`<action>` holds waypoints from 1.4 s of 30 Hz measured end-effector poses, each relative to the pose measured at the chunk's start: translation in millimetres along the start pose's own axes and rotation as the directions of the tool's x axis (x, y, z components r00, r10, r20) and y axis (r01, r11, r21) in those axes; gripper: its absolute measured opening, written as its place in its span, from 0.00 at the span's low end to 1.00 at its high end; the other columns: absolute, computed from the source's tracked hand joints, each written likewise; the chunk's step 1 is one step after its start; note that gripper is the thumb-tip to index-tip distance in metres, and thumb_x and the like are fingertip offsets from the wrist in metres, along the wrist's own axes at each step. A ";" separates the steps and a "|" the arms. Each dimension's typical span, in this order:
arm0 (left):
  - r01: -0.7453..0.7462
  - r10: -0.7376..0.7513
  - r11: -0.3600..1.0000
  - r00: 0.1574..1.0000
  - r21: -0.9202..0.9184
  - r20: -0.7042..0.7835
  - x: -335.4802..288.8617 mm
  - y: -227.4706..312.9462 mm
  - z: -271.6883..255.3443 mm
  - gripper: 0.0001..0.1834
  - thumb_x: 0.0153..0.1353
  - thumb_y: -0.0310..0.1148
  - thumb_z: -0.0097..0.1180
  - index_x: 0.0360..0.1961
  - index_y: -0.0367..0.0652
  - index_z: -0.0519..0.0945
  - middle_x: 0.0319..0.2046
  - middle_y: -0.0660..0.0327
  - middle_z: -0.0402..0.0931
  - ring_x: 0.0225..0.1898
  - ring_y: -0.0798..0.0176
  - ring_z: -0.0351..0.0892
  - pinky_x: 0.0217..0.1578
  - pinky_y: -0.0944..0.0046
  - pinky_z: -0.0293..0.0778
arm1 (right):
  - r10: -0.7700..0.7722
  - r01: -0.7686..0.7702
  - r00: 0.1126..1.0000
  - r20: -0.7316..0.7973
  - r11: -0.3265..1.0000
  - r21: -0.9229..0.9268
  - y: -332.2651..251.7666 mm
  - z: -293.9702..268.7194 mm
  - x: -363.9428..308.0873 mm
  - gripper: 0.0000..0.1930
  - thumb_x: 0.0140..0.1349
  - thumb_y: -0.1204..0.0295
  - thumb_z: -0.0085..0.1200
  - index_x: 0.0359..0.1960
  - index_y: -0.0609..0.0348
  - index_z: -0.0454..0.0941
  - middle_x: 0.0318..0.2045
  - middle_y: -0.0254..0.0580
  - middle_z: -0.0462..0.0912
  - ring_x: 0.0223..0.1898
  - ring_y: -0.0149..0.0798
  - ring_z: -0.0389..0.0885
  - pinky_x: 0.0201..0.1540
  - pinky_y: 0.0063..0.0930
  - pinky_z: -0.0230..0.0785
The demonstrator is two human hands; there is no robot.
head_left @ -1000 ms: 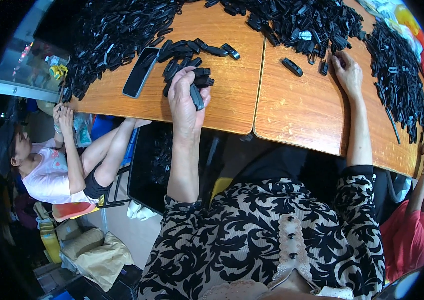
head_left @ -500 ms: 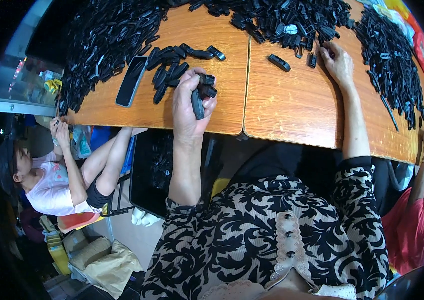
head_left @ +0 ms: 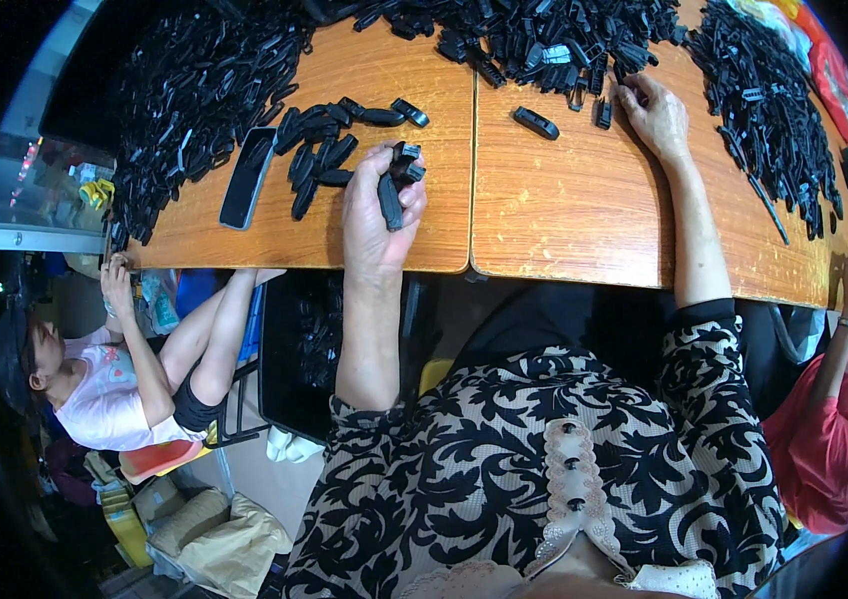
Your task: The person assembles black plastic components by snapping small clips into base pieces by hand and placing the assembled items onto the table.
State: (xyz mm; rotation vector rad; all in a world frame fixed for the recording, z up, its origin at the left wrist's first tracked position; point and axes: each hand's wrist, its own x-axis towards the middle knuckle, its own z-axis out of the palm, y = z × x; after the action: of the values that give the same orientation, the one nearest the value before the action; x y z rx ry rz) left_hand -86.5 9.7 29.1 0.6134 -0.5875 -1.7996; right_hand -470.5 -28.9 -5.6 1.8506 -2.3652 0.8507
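My left hand (head_left: 372, 225) is closed around a few black plastic parts (head_left: 391, 205), held above the near edge of the table. Their blocky ends stick out past my thumb and fingers. My right hand (head_left: 660, 122) reaches to the front of the back pile of black parts (head_left: 524, 40), its fingertips curled together at a dark piece. Whether they grip that piece cannot be made out. Just left of those fingertips lies a small black part (head_left: 603, 115), and farther left a longer oblong one (head_left: 536, 123). Several curved black pieces (head_left: 322, 160) lie beyond my left hand.
A phone (head_left: 247, 180) lies left of the curved pieces, beside a large heap of black parts (head_left: 179, 125). Another heap (head_left: 769, 120) covers the table's right side. A seam divides the wooden table (head_left: 574, 220). Co-workers sit at left (head_left: 109, 394) and right (head_left: 834, 449).
The whole view has shifted slightly, so the table sits a little farther left. My left hand keeps its parts, turned a little. My right hand stays at the pile's edge.
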 end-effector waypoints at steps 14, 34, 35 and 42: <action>-0.199 0.265 0.931 0.945 0.306 -0.190 -38.7 27.8 -18.8 0.11 0.66 0.38 0.53 0.39 0.40 0.77 0.27 0.62 0.73 0.20 0.72 0.67 0.18 0.76 0.59 | -0.018 0.018 1.000 -0.012 0.999 0.032 -8.7 -2.4 -1.3 0.17 0.62 0.54 0.54 0.42 0.53 0.83 0.39 0.49 0.86 0.41 0.53 0.84 0.45 0.44 0.74; 0.015 0.555 -0.484 0.779 0.875 0.293 -2.7 60.5 -51.3 0.37 0.54 0.51 0.66 0.61 0.41 0.72 0.65 0.44 0.62 0.66 0.41 0.60 0.65 0.45 0.56 | -0.089 0.089 0.992 -0.086 0.996 -0.003 -5.9 -3.2 -2.6 0.15 0.64 0.56 0.54 0.38 0.53 0.82 0.34 0.49 0.85 0.37 0.53 0.84 0.38 0.43 0.73; 0.063 0.516 -0.483 0.826 0.873 0.226 8.0 56.9 -48.4 0.39 0.54 0.52 0.66 0.62 0.42 0.71 0.65 0.44 0.61 0.66 0.41 0.59 0.65 0.44 0.56 | -0.071 0.070 0.994 -0.078 0.997 -0.009 -5.6 -3.1 -2.4 0.15 0.64 0.56 0.54 0.38 0.53 0.82 0.34 0.49 0.85 0.37 0.53 0.84 0.38 0.43 0.73; 0.078 0.479 -0.592 0.834 0.802 0.272 16.8 39.4 -50.9 0.28 0.58 0.48 0.62 0.54 0.42 0.76 0.53 0.49 0.71 0.56 0.47 0.68 0.56 0.45 0.64 | -0.065 0.067 0.996 -0.068 0.998 0.020 -0.2 0.8 -1.0 0.15 0.64 0.55 0.54 0.38 0.53 0.82 0.33 0.49 0.85 0.37 0.53 0.84 0.39 0.43 0.73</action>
State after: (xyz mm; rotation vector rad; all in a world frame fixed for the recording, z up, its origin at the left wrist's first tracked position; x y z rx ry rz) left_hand -29.9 -22.4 15.1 1.7664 -2.0108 0.1780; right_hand -469.7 -28.3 -6.5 1.8651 -2.2514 0.9209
